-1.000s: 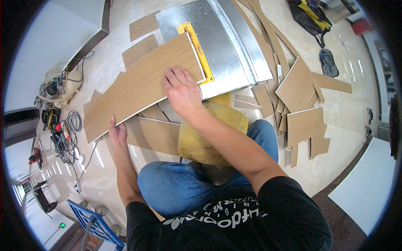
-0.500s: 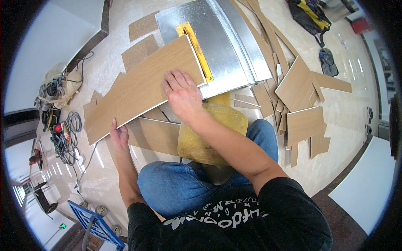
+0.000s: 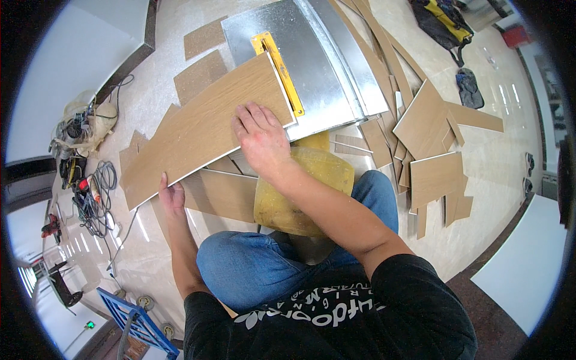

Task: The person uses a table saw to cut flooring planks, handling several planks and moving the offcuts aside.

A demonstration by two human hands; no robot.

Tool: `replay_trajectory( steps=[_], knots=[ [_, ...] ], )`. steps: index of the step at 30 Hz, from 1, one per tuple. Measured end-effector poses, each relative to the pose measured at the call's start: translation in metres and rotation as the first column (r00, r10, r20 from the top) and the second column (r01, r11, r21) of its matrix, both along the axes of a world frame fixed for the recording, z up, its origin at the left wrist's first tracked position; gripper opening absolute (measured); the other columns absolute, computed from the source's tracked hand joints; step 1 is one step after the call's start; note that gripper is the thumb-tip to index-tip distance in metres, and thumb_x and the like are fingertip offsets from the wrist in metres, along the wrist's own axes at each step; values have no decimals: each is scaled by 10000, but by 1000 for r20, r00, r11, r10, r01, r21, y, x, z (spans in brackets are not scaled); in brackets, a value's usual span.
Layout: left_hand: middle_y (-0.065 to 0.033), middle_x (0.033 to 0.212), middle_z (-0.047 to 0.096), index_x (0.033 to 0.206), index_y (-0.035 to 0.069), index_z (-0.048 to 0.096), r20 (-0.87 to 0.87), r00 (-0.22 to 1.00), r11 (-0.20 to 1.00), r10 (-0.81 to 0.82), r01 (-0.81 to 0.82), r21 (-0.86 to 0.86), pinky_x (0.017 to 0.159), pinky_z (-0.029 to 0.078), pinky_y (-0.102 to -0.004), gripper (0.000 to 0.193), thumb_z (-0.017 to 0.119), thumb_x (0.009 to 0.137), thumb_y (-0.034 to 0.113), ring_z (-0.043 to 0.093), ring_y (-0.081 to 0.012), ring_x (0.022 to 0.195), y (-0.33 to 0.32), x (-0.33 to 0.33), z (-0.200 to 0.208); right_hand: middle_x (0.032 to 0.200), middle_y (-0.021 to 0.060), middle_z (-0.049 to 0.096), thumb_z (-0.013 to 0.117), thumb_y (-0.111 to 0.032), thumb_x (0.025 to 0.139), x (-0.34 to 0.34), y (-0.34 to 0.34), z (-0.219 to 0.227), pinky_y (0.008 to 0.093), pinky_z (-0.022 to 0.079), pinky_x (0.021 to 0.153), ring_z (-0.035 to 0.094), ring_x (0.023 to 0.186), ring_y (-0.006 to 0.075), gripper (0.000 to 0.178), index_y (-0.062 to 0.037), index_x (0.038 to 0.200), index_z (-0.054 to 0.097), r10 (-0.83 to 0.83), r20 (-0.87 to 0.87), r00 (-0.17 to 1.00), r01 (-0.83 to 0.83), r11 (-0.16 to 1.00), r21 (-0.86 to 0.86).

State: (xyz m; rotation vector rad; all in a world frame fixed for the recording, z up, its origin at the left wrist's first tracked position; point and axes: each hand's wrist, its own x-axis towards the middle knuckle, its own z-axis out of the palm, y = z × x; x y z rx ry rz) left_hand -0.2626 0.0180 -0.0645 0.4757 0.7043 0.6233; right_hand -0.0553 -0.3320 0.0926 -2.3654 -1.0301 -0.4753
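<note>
Tan board (image 3: 204, 129) in hand, slid slightly bodyward along the yellow strip (image 3: 287, 81) on the metal tabletop (image 3: 327, 66), seemingly a fine adjustment, with left grip (image 3: 173, 195) clamped on the near edge, right grip (image 3: 263, 139) flat on top.

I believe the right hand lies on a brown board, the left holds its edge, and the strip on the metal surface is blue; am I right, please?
In the head view, the strip is yellow, not blue; the right hand lies on the brown board, and the left hand holds its edge.
</note>
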Motion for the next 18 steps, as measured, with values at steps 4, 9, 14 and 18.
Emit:
replay_trajectory(
  steps=[4,9,14,18],
  knots=[
    [-167,1261,602,1272,-25,515,-1,1000,1000,-24,24,7,967,561,-380,344,585,945,52,609,-278,1148,-1,-2,2,1227,143,613,574,-113,771,-2,-1,0,424,393,1064,522,1224,301,354,1,1091,678,0,9,1000,0,1000,-10],
    [-158,1263,605,1281,-12,511,-37,999,999,8,-6,54,947,570,-384,351,585,948,74,612,-282,1146,-19,-3,12,1233,145,608,567,-118,772,-13,-6,5,425,388,1067,525,1213,312,361,7,1093,674,-3,13,1000,4,998,-58],
    [-151,1392,517,1376,7,451,65,998,998,-3,-1,64,1094,424,-466,445,567,954,88,490,-300,1295,-45,-28,26,1239,189,586,552,-161,801,-43,-37,45,447,328,1099,489,1234,329,429,46,1171,614,105,-39,994,-109,986,-126],
    [-157,1460,451,1424,9,404,114,993,997,22,-30,69,1151,334,-507,487,539,964,93,425,-316,1352,-61,-62,67,1164,162,604,633,-135,818,-61,-91,108,468,417,973,546,1125,325,379,10,1166,596,244,-107,964,-209,941,265]
  ],
)
